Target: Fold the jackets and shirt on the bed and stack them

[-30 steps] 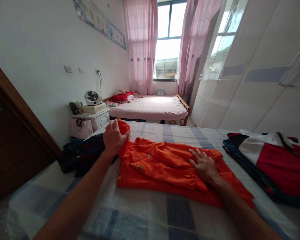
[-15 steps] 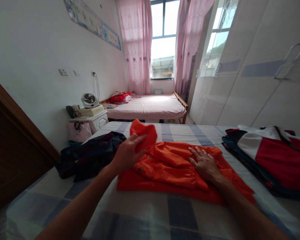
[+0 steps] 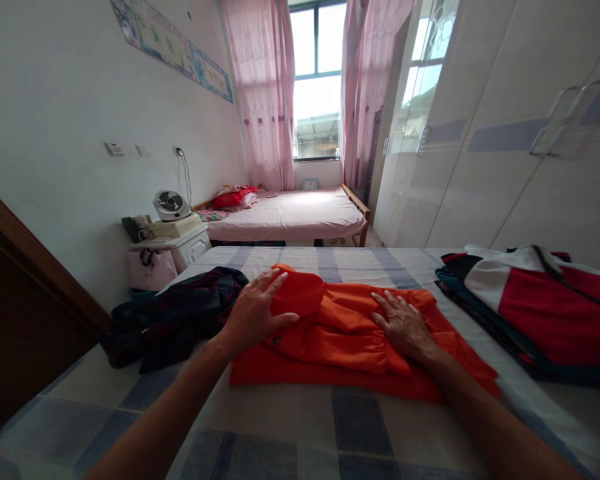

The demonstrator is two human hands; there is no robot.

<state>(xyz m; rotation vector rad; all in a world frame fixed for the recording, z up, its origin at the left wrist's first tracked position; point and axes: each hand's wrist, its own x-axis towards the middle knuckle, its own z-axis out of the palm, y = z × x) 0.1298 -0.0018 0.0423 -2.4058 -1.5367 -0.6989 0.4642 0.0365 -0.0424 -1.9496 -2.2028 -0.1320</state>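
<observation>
An orange garment (image 3: 345, 333), partly folded, lies on the checked bedsheet (image 3: 290, 427) in front of me. At its left end a rounded orange flap, perhaps a collar or hood, is turned over onto the rest. My left hand (image 3: 257, 303) is at this flap with fingers apart, its thumb over the cloth. Flat on the right part of the garment rests my right hand (image 3: 405, 327), fingers spread. Some of the cloth under both hands is hidden.
A dark crumpled garment (image 3: 175, 320) lies to the left. On the right is a stack of folded clothes (image 3: 545, 313), red and white on top. Beyond the bed stand a nightstand (image 3: 193, 247) with a fan (image 3: 171, 205), a pink-sheeted bed (image 3: 300, 213) and a wardrobe (image 3: 480, 187).
The orange flap, raised in my left hand before, now lies down on the garment. The fingers of my left hand have opened. My right hand stays on the cloth. The view has shifted slightly.
</observation>
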